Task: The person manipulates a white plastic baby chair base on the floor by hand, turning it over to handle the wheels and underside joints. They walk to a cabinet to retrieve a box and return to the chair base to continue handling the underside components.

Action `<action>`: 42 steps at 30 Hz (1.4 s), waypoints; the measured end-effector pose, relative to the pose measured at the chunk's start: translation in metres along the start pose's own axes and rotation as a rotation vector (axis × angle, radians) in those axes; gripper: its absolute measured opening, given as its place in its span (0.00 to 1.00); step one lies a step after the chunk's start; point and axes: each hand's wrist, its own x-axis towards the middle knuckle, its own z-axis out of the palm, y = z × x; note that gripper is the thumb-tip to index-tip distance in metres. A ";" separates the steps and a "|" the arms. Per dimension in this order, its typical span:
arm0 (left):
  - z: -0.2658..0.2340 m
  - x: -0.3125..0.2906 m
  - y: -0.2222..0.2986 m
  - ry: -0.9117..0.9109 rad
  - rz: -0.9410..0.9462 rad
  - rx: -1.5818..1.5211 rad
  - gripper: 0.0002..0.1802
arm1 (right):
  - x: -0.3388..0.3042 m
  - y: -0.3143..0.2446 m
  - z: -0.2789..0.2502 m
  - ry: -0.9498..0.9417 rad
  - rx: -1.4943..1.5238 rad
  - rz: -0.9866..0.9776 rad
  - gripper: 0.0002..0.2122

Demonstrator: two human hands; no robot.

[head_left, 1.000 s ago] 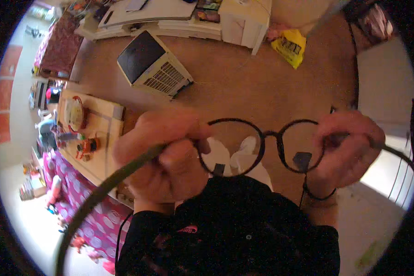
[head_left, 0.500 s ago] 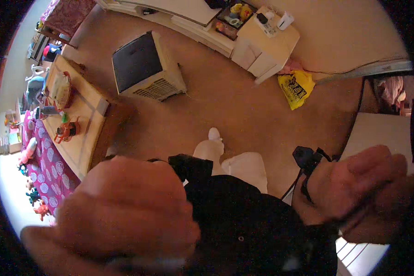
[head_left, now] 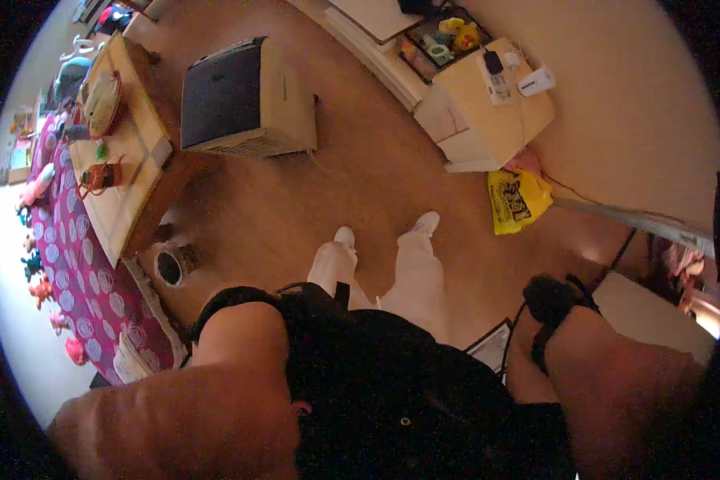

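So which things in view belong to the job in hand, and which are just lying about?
Apparently in the job: left hand, right hand, both blurred; glasses, held earlier, now out of view.
Lying about: boxy appliance, light table, yellow bag, white cabinet.

Top (head_left: pixel 432 384): black, short-sleeved, small ring (head_left: pixel 406 422) on front
Trousers (head_left: pixel 418 280): white
Shoes (head_left: pixel 426 224): white
Right-arm strap (head_left: pixel 539 352): black, dark device (head_left: pixel 548 298) attached

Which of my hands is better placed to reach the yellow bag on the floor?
Probably your right hand: the yellow bag lies ahead on your right side, nearer to it. Your left hand is on the other side, toward the table. Neither hand's fingers can be made out.
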 end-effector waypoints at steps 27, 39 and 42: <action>-0.030 -0.752 -0.456 -0.456 -0.719 0.242 0.27 | -0.445 0.526 0.064 0.128 -0.921 0.181 0.29; -0.051 -0.716 -0.455 -0.476 -1.016 0.335 0.22 | -0.391 0.480 0.127 -0.245 -1.204 -0.196 0.25; -0.069 -0.693 -0.448 -0.653 -0.959 0.308 0.16 | -0.392 0.494 0.141 -0.336 -1.145 -0.146 0.26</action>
